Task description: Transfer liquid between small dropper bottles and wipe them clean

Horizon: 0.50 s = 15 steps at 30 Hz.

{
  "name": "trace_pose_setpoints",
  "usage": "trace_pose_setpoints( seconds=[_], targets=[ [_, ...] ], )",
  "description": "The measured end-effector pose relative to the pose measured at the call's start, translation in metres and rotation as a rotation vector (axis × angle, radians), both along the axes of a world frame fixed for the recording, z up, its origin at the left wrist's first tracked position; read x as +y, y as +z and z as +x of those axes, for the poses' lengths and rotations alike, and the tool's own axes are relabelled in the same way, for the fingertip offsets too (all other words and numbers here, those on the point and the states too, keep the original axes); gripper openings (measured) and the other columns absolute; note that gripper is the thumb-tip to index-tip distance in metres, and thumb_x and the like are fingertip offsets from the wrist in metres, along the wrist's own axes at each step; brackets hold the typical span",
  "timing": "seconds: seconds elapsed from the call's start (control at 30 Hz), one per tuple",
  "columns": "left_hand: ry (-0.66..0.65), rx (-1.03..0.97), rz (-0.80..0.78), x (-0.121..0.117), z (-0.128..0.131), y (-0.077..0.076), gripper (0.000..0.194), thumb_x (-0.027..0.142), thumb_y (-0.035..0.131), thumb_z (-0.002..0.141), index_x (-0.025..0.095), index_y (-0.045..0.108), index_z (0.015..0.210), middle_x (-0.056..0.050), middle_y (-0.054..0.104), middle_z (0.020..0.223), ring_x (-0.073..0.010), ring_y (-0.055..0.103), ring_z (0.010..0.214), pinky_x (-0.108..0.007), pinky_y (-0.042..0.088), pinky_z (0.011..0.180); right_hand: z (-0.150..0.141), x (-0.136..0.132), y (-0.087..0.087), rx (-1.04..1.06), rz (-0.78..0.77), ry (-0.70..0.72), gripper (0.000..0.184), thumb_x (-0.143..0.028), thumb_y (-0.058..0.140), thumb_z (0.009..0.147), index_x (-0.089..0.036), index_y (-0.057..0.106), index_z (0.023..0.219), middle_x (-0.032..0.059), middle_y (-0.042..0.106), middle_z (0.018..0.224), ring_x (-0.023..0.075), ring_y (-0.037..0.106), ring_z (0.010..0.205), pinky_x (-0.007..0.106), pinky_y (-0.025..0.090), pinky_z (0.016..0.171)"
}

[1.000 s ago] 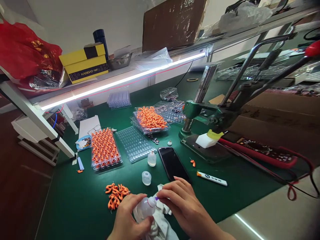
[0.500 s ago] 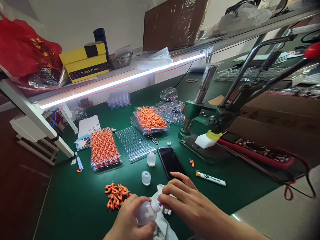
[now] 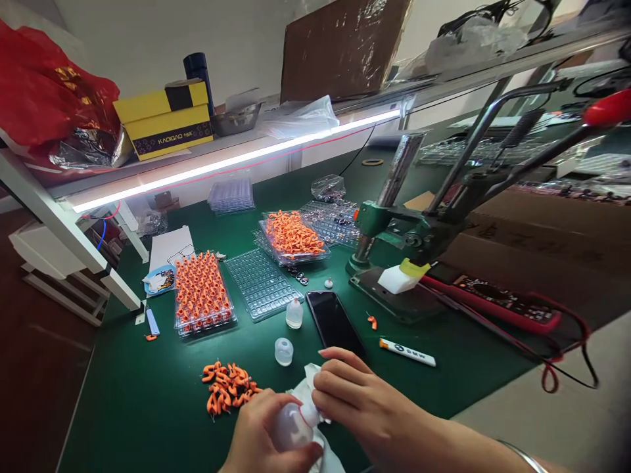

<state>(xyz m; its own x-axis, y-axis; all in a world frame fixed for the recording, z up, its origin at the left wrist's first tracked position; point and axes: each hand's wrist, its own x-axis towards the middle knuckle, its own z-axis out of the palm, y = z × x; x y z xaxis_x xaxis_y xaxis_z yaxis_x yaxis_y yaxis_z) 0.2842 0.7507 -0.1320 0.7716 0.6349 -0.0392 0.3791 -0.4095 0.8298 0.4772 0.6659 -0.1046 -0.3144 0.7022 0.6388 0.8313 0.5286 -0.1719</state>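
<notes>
My left hand (image 3: 269, 433) is wrapped round a translucent squeeze bottle (image 3: 290, 426), tilted with its white neck toward the right. The fingers of my right hand (image 3: 352, 397) are closed at the end of that neck, and they hide the tip. Beneath the bottle lies a crumpled white tissue (image 3: 311, 376). To the left is a loose pile of small orange curved pieces (image 3: 227, 387) with thin wire ends. Just beyond my hands stand a small open-topped clear cup (image 3: 284, 353) and a small bottle of clear liquid (image 3: 294, 314).
A black phone (image 3: 335, 322) lies beyond my right hand. Farther back are a tray of upright orange pieces (image 3: 203, 289), an unfilled clear tray (image 3: 261, 282) and a heaped tray (image 3: 293, 233). At right stand a hand press (image 3: 394, 223), a white pen-like stick (image 3: 408, 353) and a red multimeter (image 3: 507, 305).
A purple tip that showed at my right fingertips is now hidden behind them. My right fingers sit closer round the bottle's neck. The view has shifted slightly.
</notes>
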Motion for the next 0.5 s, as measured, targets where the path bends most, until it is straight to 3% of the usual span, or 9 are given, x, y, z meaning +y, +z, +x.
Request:
trace_pose_setpoints(
  seconds=[0.23, 0.5],
  targets=[
    [0.112, -0.086, 0.403, -0.013, -0.005, -0.028, 0.04, 0.015, 0.072, 0.069, 0.019, 0.07, 0.109, -0.01, 0.072, 0.095, -0.0262, 0.072, 0.085, -0.033, 0.059, 0.078, -0.004, 0.001, -0.006, 0.064, -0.01, -0.019, 0.029, 0.003, 0.039, 0.079, -0.021, 0.054, 0.079, 0.0007, 0.058, 0.072, 0.0158, 0.052, 0.069, 0.033, 0.047, 0.093],
    [0.199, -0.132, 0.743, -0.02, -0.006, -0.037, 0.029, 0.029, 0.059, 0.09, 0.019, 0.063, 0.117, -0.014, 0.076, 0.098, -0.0273, 0.075, 0.086, -0.032, 0.06, 0.074, -0.008, 0.003, 0.003, 0.083, -0.028, -0.022, 0.028, 0.002, 0.039, 0.08, -0.023, 0.052, 0.079, 0.0007, 0.059, 0.072, 0.0167, 0.053, 0.067, 0.035, 0.05, 0.09]
  ],
)
